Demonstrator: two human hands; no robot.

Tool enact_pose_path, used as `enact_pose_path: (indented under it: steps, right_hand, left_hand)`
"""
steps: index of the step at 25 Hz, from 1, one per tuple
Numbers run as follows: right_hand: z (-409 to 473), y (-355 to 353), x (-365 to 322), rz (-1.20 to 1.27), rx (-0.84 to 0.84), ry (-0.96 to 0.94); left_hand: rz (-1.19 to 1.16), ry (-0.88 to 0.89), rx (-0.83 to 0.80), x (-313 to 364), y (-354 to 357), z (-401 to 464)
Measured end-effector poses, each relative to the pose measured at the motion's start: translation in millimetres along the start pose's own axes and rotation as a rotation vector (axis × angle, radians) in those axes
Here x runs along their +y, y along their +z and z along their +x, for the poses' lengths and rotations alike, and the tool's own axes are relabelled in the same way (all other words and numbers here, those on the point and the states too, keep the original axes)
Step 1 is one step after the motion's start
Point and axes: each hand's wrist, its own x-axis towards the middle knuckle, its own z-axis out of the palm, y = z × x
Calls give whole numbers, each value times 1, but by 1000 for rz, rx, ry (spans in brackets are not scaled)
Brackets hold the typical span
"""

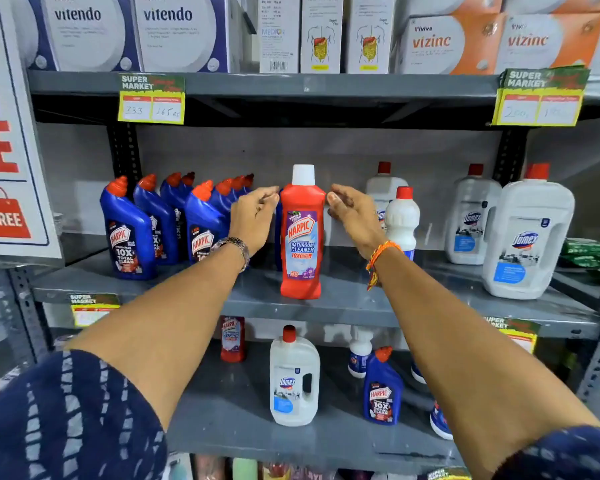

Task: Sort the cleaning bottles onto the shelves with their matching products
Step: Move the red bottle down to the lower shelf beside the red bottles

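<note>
A red Harpic bathroom cleaner bottle (pixel 302 244) with a white cap stands upright on the middle shelf (pixel 343 303). My left hand (pixel 253 216) is at its left shoulder and my right hand (pixel 354 216) at its right. Both sets of fingertips sit at the bottle's sides, loosely curled, not wrapped around it. Left of it stand several blue Harpic toilet cleaner bottles (pixel 129 233). To the right are white Domex bottles (pixel 527 237) and a smaller white bottle with a red cap (pixel 402 220). Part of a blue bottle is hidden behind my left hand.
On the lower shelf (pixel 222 427) stand a white Domex jug (pixel 293 379), a blue Harpic bottle (pixel 381 389), a red Harpic bottle (pixel 232 337) and a small white bottle (pixel 359 351). Boxed goods (pixel 167 29) fill the top shelf. A sign (pixel 7 150) hangs at the left.
</note>
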Motion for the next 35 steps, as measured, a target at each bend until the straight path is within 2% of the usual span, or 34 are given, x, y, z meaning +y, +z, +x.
enact_pose_path:
  steps: [4, 6, 10, 16, 25, 29, 35]
  right_hand:
    - [9, 6, -9, 134, -134, 81]
    - [11, 10, -8, 158, -157, 90]
    - [12, 10, -6, 204, -138, 104]
    - [-10, 17, -29, 291, -142, 83]
    - [-93, 57, -52, 421, -164, 52]
    - [-141, 93, -23, 426, -224, 73]
    - [-198, 146, 47, 400, -353, 216]
  left_hand:
    - [-222, -341, -231, -16, 10, -37]
    - [-215, -405, -324, -29, 13, -55]
    - [-208, -425, -452, -42, 22, -73]
    - [-245, -345, -412, -45, 2, -85]
    - [-228, -345, -407, -35, -94, -152]
    - [-194, -451, -436, -67, -120, -204]
    - [-168, -665, -424, -140, -135, -275]
